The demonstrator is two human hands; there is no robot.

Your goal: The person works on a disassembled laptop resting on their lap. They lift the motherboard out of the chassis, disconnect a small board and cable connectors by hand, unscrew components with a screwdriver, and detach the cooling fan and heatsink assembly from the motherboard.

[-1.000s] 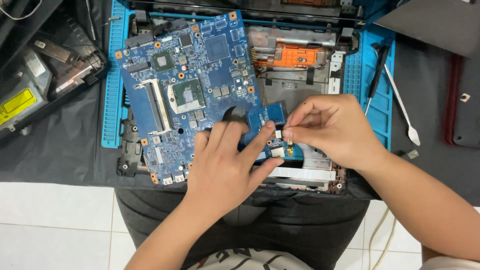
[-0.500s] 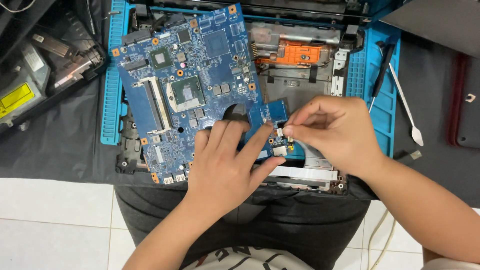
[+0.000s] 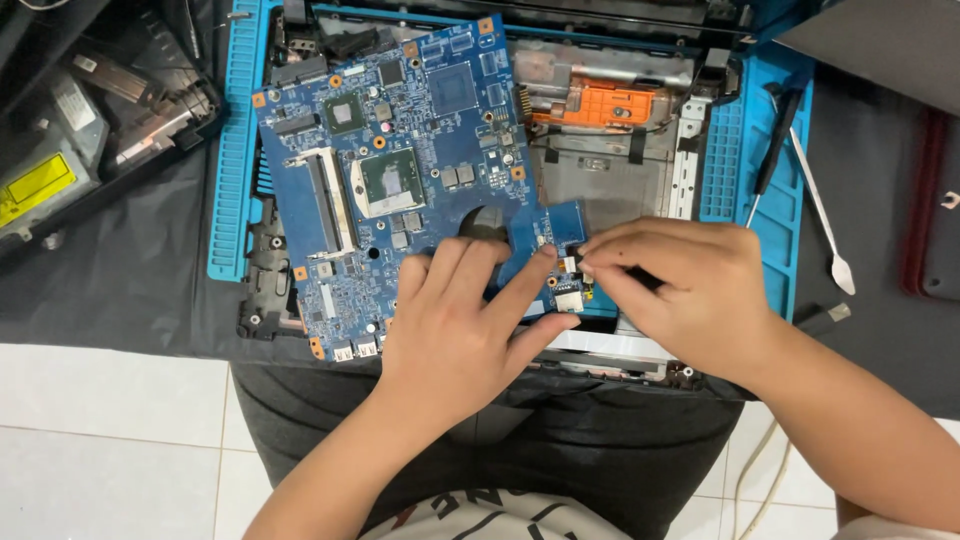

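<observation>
Blue motherboard (image 3: pixel 400 190) lies tilted over the open laptop base (image 3: pixel 610 180) on the teal mat (image 3: pixel 235 150), and the left hand (image 3: pixel 460 330) rests flat on its lower right part, fingers spread and gripping nothing, forefinger beside the small white connector (image 3: pixel 570 265). The right hand (image 3: pixel 680 285) is nearly closed, its fingertips pinching at that connector at the board's right edge, though what they grip is too small to tell. A skewed tug could tear the socket, and uneven palm pressure could flex the board or slide it off the base.
</observation>
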